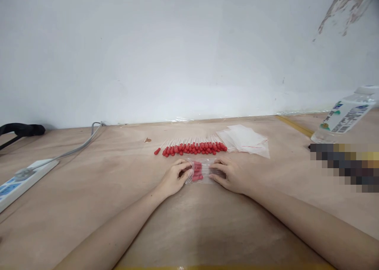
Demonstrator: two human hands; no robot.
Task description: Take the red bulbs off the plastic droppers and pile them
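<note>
A clear plastic bag (207,179) lies in front of me with several red-bulbed droppers (197,171) inside, side by side, bulbs to the left and clear stems to the right. My left hand (174,178) is closed on the bag's left end, thumb and fingers pinching the film beside the bulbs. At the other end, my right hand (232,175) has its thumb and fingers closed on the bag around the stems. Just beyond the bag runs a row of more droppers (195,147), red bulbs toward me, with one dropper (157,151) slightly apart at the left.
Flat clear bags (248,139) are stacked right of the dropper row. A power strip (29,179) with a grey cable (74,151) lies left, near a black strap (26,130). On the right stands a tilted-looking bottle (345,116) beside a pixelated area. A wall (166,57) closes the back.
</note>
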